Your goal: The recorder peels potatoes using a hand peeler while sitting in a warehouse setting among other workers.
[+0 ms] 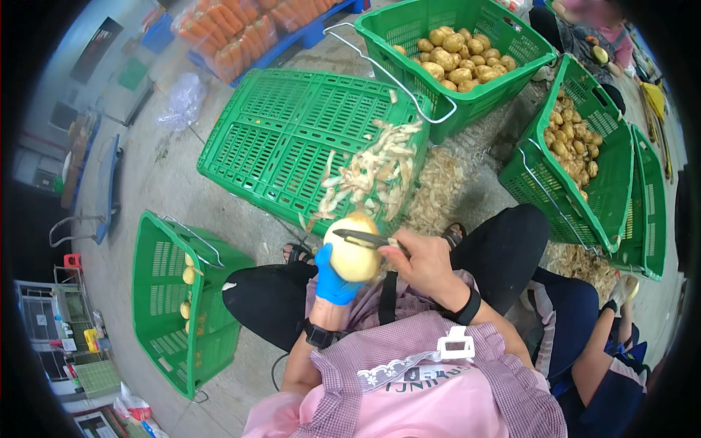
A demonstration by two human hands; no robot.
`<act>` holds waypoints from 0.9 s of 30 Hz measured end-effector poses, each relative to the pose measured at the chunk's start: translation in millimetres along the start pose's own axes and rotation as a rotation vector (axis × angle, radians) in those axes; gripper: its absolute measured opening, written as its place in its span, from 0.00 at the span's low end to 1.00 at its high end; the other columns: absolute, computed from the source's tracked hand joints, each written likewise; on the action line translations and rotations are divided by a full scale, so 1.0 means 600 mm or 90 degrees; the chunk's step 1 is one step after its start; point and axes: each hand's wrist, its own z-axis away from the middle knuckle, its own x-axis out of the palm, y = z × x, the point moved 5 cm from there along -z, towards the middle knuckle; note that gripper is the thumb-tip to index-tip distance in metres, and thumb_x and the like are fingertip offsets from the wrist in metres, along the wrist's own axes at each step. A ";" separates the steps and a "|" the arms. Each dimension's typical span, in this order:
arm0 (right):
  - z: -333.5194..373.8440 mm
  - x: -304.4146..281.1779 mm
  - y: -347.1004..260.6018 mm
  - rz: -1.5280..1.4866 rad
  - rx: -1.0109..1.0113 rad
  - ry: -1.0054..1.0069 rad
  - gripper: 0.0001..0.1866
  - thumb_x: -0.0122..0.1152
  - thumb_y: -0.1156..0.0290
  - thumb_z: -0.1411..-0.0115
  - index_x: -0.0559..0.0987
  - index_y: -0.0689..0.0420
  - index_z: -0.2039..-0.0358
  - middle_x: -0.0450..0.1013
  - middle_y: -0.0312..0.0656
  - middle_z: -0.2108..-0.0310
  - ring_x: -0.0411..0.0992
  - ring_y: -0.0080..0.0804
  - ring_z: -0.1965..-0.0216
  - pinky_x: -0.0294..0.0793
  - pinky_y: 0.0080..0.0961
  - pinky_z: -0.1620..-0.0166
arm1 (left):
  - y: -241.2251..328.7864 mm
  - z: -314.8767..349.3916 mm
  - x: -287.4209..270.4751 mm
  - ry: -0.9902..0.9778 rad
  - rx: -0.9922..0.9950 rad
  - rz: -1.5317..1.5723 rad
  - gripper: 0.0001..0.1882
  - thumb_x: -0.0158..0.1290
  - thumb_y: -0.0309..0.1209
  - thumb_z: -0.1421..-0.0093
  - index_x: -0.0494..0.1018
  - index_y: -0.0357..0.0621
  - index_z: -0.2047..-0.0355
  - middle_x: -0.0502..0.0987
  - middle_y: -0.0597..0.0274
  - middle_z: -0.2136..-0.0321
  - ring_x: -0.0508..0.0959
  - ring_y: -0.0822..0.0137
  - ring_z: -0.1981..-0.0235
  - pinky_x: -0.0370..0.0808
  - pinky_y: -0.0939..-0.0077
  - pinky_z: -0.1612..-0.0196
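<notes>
My left hand (336,281), in a blue glove, is wrapped round a large, mostly peeled potato (353,260) from below and the left. Some brown skin shows along the potato's upper edge. My bare right hand (423,264) grips the handle of a dark-bladed peeler (363,238), whose blade lies across the top of the potato. Just beyond my hands, an upturned green crate (270,131) carries a heap of peel strips (372,168) on its right part.
Green crates of unpeeled potatoes stand at the far middle (394,36) and right (617,204). A crate (157,321) at left holds a few peeled potatoes. Peelings (437,191) litter the floor. Bagged carrots (226,33) sit on a blue pallet. Co-workers sit at right and far right.
</notes>
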 end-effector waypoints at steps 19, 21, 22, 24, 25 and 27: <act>0.014 -0.026 -0.007 -0.049 -0.019 -0.169 0.16 0.56 0.55 0.51 0.70 0.54 0.84 0.65 0.43 0.90 0.67 0.42 0.85 0.62 0.32 0.83 | 0.063 0.015 0.040 -0.242 0.099 -0.515 0.49 0.66 0.43 0.71 0.57 0.38 0.49 0.64 0.58 0.54 0.66 0.65 0.53 0.63 0.71 0.50; 0.013 -0.021 0.030 0.009 0.014 -0.153 0.16 0.56 0.55 0.51 0.70 0.54 0.83 0.65 0.43 0.89 0.67 0.42 0.85 0.62 0.33 0.83 | 0.060 0.018 0.050 -0.246 0.085 -0.533 0.48 0.66 0.41 0.71 0.57 0.39 0.49 0.64 0.58 0.54 0.66 0.65 0.53 0.62 0.72 0.50; 0.009 -0.016 0.054 0.074 0.047 -0.156 0.16 0.55 0.54 0.51 0.70 0.54 0.83 0.65 0.43 0.89 0.67 0.42 0.85 0.62 0.33 0.83 | 0.060 0.021 0.055 -0.246 0.080 -0.545 0.48 0.66 0.40 0.71 0.57 0.39 0.49 0.64 0.59 0.55 0.66 0.65 0.53 0.62 0.72 0.50; 0.007 -0.018 0.064 0.086 0.081 -0.147 0.17 0.55 0.54 0.51 0.70 0.54 0.83 0.65 0.43 0.89 0.67 0.42 0.85 0.62 0.33 0.82 | 0.046 0.031 0.044 -0.251 0.082 -0.540 0.46 0.65 0.39 0.69 0.57 0.39 0.49 0.64 0.59 0.55 0.66 0.66 0.53 0.62 0.72 0.50; 0.007 -0.023 0.053 0.033 0.084 -0.135 0.17 0.55 0.54 0.51 0.71 0.54 0.83 0.65 0.43 0.89 0.67 0.43 0.85 0.62 0.33 0.82 | 0.040 0.035 0.039 -0.240 0.077 -0.533 0.45 0.64 0.38 0.68 0.57 0.40 0.49 0.64 0.58 0.55 0.66 0.66 0.53 0.62 0.72 0.50; 0.007 -0.024 0.012 -0.032 -0.001 -0.126 0.16 0.55 0.54 0.51 0.71 0.53 0.83 0.65 0.44 0.90 0.67 0.43 0.85 0.64 0.33 0.82 | 0.031 0.027 0.028 -0.226 0.090 -0.514 0.42 0.62 0.36 0.65 0.57 0.40 0.49 0.64 0.58 0.55 0.66 0.66 0.53 0.62 0.72 0.49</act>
